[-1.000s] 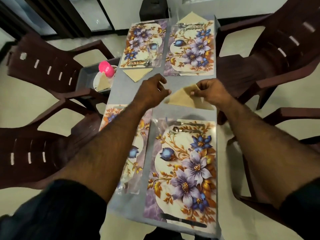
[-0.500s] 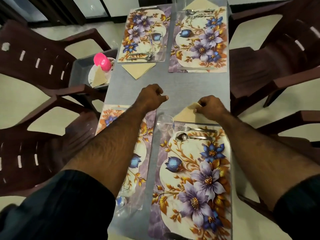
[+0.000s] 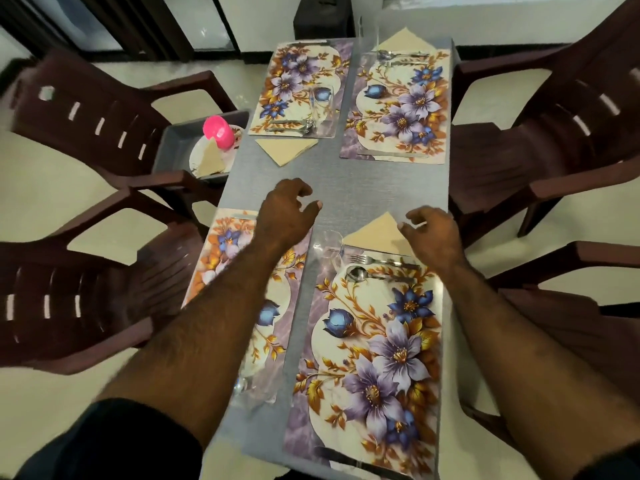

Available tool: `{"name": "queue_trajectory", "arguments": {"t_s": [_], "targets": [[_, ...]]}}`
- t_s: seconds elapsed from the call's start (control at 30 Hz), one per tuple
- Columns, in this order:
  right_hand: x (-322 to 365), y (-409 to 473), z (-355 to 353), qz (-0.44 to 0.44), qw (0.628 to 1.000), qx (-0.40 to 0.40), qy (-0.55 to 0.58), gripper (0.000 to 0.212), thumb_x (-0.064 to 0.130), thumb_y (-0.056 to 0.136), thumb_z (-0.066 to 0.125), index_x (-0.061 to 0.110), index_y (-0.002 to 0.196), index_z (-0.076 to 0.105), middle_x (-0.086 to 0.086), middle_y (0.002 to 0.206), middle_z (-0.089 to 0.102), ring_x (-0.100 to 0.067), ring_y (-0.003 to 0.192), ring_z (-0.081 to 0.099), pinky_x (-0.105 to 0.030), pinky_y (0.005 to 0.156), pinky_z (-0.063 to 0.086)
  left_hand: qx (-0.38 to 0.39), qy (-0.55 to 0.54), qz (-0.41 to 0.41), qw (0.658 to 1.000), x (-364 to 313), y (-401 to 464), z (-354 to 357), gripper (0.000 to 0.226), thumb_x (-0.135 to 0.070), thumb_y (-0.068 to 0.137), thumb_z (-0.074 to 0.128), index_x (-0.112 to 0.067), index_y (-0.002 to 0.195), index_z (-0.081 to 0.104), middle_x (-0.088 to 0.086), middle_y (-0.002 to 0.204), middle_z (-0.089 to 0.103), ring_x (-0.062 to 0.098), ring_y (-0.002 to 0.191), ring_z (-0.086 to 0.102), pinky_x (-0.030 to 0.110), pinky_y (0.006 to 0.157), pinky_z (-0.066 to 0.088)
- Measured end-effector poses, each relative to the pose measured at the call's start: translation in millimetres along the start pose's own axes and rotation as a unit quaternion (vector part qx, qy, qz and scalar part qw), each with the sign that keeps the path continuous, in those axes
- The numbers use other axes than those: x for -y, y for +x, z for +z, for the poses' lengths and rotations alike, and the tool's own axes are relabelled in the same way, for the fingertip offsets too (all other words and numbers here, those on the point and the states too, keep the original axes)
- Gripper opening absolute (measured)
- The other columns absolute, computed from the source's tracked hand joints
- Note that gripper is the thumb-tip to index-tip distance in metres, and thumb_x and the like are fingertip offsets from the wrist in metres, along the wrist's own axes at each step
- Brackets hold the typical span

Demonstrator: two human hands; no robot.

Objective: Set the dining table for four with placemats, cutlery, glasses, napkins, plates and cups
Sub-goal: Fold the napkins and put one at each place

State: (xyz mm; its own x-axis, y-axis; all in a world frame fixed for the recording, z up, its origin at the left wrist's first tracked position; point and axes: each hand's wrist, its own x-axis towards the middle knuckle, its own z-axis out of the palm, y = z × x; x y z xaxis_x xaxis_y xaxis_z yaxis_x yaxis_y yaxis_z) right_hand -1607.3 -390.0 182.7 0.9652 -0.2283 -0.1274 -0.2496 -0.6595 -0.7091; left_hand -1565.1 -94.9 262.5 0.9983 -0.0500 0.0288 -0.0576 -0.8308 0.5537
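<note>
Head view: a grey dining table (image 3: 349, 181) runs from 6 toward 12 o'clock, carrying four floral placemats. The near-right placemat (image 3: 374, 344) sits at about 5 o'clock, with a fork (image 3: 375, 260) and a spoon (image 3: 367, 274) lying across its far edge. A folded beige napkin (image 3: 375, 233) lies on the table just beyond that edge, its point toward 12 o'clock. The right hand (image 3: 434, 235) hovers over the napkin's right corner, fingers loosely curled and apart, holding nothing. The left hand (image 3: 287, 216) hangs above the near-left placemat (image 3: 221, 251) at about 9 o'clock of the napkin, fingers relaxed and spread, also holding nothing. A clear glass (image 3: 329, 251) stands just left of the fork. At 12 o'clock lie the far-left placemat (image 3: 298, 88) and far-right placemat (image 3: 401, 105), each with a beige napkin beside it. At 10 o'clock a grey tray (image 3: 173, 140) on a brown chair holds a pink cup (image 3: 218, 131), a plate (image 3: 197, 161) and another napkin (image 3: 209, 161)
</note>
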Motion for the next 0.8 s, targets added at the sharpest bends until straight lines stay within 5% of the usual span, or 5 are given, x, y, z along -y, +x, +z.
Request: {"name": "queue_trajectory", "arguments": {"t_s": [0.2, 0.47, 0.8], "targets": [[7.0, -107.7, -4.2, -0.066, 0.996, 0.059, 0.028, 0.024, 0.03, 0.092, 0.078, 0.017, 0.112, 0.073, 0.001, 0.109, 0.066, -0.012, 0.082, 0.065, -0.026, 0.077, 0.047, 0.008, -0.018, 0.056, 0.998, -19.7, -142.1, 5.5, 0.024, -0.032, 0.094, 0.074, -0.019, 0.114, 0.068, 0.0, 0.109, 0.067, 0.016, 0.093, 0.062, 0.03, 0.078, 0.049], [11.9, -244.3, 36.6, -0.137, 0.968, 0.198, -0.068, 0.02, 0.026, 0.09, 0.078, 0.02, 0.109, 0.073, 0.001, 0.107, 0.066, -0.02, 0.087, 0.066, -0.033, 0.082, 0.051, 0.083, -0.052, -0.017, 0.995, 10.9, -321.4, 9.7, 0.03, -0.044, 0.093, 0.067, -0.027, 0.117, 0.071, -0.006, 0.107, 0.072, 0.014, 0.088, 0.067, 0.033, 0.078, 0.053], [98.6, -416.5, 183.1, -0.309, 0.84, 0.38, -0.234, 0.025, 0.04, 0.089, 0.068, 0.027, 0.11, 0.071, 0.007, 0.11, 0.066, -0.019, 0.101, 0.065, -0.026, 0.082, 0.042, 0.079, -0.063, -0.208, 0.973, 200.9, -559.1, -49.3, 0.031, -0.048, 0.092, 0.063, -0.031, 0.117, 0.069, -0.01, 0.104, 0.071, 0.013, 0.092, 0.066, 0.035, 0.086, 0.054]]}}
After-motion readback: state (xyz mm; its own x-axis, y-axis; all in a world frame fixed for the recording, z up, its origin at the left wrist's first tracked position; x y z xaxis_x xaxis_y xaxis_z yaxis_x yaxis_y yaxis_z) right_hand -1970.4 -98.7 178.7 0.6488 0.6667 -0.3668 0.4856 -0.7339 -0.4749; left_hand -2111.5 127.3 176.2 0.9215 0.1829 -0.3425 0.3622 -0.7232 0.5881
